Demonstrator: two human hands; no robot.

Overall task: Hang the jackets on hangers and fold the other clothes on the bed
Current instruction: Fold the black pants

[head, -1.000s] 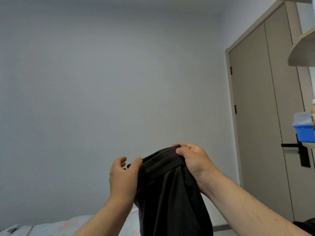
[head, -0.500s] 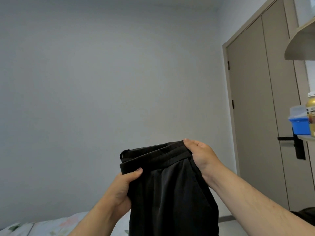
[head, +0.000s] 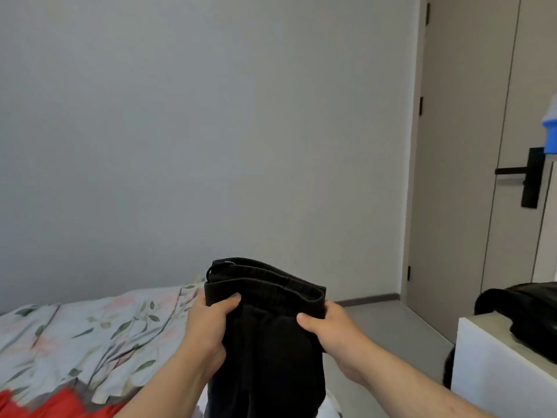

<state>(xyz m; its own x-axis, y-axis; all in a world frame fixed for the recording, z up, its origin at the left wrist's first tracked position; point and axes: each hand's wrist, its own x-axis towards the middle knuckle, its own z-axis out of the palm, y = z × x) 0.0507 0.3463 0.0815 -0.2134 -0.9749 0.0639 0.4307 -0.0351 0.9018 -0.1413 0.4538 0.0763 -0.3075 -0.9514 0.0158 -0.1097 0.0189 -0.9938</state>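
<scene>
A pair of black trousers (head: 265,351) hangs in front of me, waistband up, its legs dropping out of view below. My left hand (head: 208,324) grips the left end of the elastic waistband, thumb on the front. My right hand (head: 328,330) grips the right end the same way. The bed (head: 90,333), covered in a pale floral sheet, lies behind and to the left. A red garment (head: 57,402) lies on the bed at the lower left corner.
A white cabinet (head: 494,369) stands at the right with a black garment (head: 530,315) heaped on top. Behind it are a beige door (head: 458,146) with a black handle (head: 524,182) and a blue container (head: 550,137) at the right edge. Grey floor (head: 385,324) runs between bed and door.
The view has tilted down, bringing the bed and cabinet into sight. Both hands lowered the trousers and shifted to grip the two ends of the waistband, now spread wider.
</scene>
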